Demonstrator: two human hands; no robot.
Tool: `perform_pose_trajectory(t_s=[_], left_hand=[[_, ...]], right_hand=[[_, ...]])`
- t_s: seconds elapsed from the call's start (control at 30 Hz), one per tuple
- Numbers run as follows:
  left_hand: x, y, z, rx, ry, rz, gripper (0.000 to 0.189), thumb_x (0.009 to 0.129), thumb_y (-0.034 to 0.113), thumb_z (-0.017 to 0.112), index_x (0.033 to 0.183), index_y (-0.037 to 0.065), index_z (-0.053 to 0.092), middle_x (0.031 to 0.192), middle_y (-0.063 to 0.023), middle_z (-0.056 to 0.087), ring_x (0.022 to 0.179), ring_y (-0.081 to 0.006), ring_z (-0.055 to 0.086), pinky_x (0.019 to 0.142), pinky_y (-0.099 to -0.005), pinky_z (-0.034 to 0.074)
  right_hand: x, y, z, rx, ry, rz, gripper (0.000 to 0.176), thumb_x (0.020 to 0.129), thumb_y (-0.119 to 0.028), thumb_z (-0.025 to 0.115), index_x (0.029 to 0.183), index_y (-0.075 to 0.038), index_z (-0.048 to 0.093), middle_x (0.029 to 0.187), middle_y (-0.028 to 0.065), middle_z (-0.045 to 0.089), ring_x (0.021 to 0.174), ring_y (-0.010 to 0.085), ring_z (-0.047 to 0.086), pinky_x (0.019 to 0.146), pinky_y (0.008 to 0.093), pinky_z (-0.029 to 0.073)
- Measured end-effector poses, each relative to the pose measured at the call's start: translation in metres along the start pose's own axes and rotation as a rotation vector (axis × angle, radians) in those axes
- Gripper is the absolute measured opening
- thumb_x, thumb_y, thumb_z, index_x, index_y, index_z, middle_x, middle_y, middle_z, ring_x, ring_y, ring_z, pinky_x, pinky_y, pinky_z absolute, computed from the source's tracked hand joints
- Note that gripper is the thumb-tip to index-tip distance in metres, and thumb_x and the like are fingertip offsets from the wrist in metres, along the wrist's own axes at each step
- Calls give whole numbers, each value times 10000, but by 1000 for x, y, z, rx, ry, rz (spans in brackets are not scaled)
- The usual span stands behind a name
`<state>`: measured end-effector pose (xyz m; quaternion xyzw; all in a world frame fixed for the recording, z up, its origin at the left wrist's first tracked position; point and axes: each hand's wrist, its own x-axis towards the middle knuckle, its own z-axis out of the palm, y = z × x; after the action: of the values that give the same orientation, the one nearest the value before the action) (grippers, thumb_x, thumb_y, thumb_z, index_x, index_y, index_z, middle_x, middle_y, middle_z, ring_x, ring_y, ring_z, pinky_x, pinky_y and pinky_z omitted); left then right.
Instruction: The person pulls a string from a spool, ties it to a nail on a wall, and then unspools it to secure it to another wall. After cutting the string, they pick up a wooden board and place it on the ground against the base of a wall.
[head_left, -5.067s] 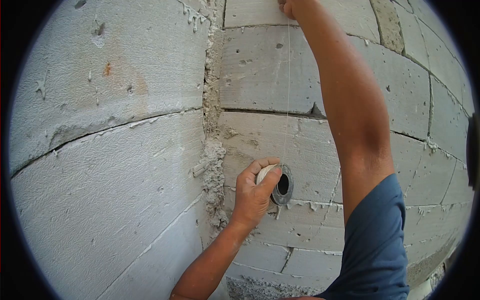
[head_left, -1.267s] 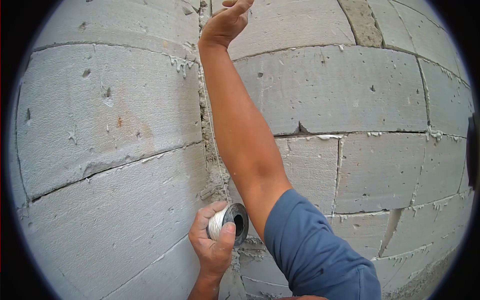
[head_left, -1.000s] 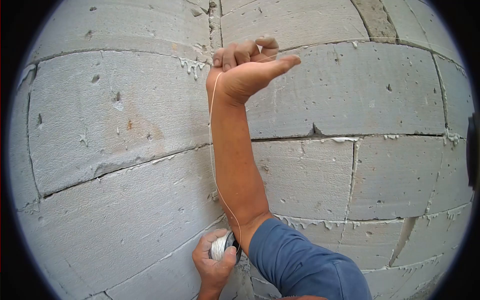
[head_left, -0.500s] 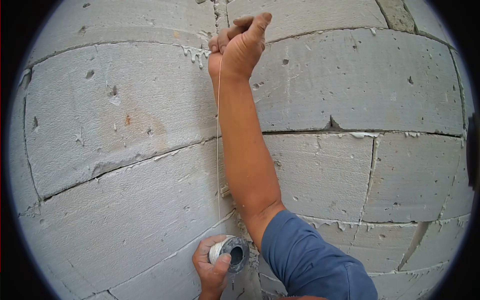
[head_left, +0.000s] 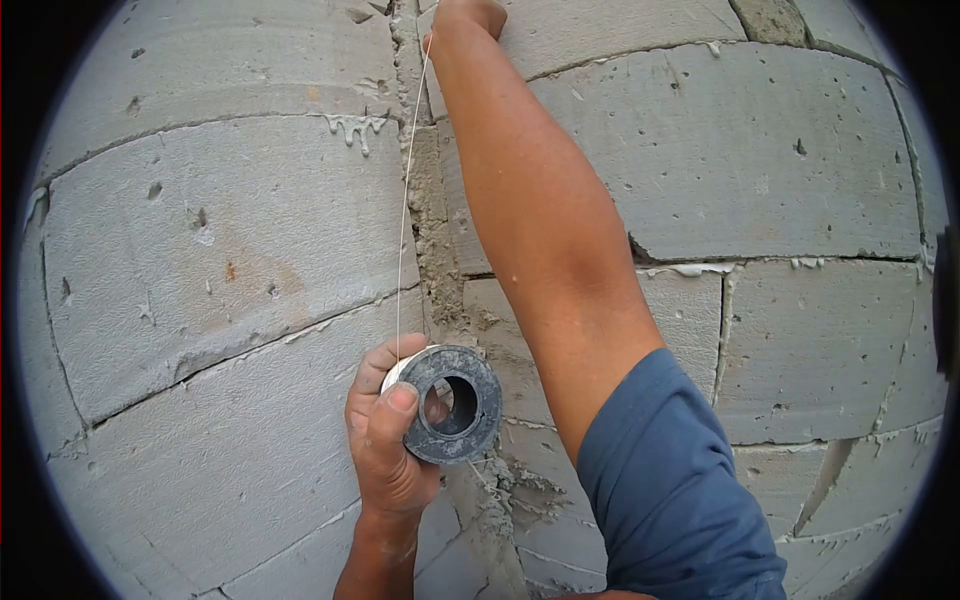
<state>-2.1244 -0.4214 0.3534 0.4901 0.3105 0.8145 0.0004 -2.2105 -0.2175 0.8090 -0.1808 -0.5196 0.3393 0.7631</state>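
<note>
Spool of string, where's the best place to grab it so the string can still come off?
Grab the spool by its dark round rim, coming from the lower left, as the left hand does: thumb on the front, fingers curled behind. The string leaves its top toward the right hand, so a low side grip probably keeps that path free.

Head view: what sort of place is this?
Likely a building site: a bare, unplastered block wall with rough mortar joints, and the left hand gripping a spool of string stretched up the wall.
</note>
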Motion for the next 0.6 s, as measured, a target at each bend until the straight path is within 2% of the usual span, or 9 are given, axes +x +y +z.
perform_pose_trajectory(t_s=[0.03, 0.1, 0.17, 0.3, 0.4, 0.5, 0.6], left_hand=[[-1, -1, 0, -1, 4, -4, 532, 877, 332, 634, 1269, -2, 500, 744, 13, 509, 638, -58, 451, 582, -212, 401], [-2, -4, -2, -3, 12, -9, 537, 877, 336, 631, 1273, -1, 492, 746, 13, 508, 643, -58, 455, 585, -213, 405], [-6, -7, -5, 8, 39, -8, 525, 882, 337, 628, 1266, 2, 497, 740, 16, 497, 642, -59, 448, 585, -215, 399], [-16, -10, -13, 6, 41, 4, 469, 925, 349, 578, 1252, 19, 511, 721, 21, 474, 641, -70, 443, 586, -235, 394], [-26, -18, -20, -95, 98, -30, 426, 965, 355, 517, 1242, 32, 521, 705, 19, 455, 645, -84, 442, 595, -258, 396], [-38, -31, -29, -178, 64, -96, 416, 981, 357, 480, 1238, 33, 524, 705, 3, 483, 657, -105, 475, 609, -278, 419], [-51, -50, -30, -214, 73, -206, 406, 971, 342, 500, 1230, 31, 526, 724, -19, 529, 664, -123, 509, 620, -291, 443]], right_hand=[[-1, 2, -1, 175, -1, 148, 454, 952, -372, 501, 959, 18, 735, 998, 219, 728, 978, 354, 715, 767, 415, 588], [-40, -7, -47, 523, 0, 443, 490, 952, -380, 493, 962, 51, 725, 1030, 251, 717, 1027, 374, 703, 820, 431, 588], [-38, -6, -47, 543, 6, 455, 521, 948, -391, 491, 960, 78, 715, 1038, 269, 709, 1002, 391, 705, 827, 456, 583], [-50, 2, -56, 460, 51, 351, 535, 947, -390, 483, 955, 94, 709, 1038, 275, 707, 967, 411, 708, 823, 467, 579], [-58, 11, -73, 442, 18, 237, 513, 949, -360, 490, 965, 110, 694, 1001, 295, 704, 949, 414, 710, 802, 472, 575], [-69, 25, -91, 504, -34, 70, 493, 945, -322, 515, 1015, 144, 660, 1034, 341, 677, 950, 416, 709, 805, 477, 565], [-67, 37, -91, 500, -23, 48, 416, 940, -289, 542, 1050, 100, 645, 910, 285, 694, 762, 374, 705, 653, 501, 545]])
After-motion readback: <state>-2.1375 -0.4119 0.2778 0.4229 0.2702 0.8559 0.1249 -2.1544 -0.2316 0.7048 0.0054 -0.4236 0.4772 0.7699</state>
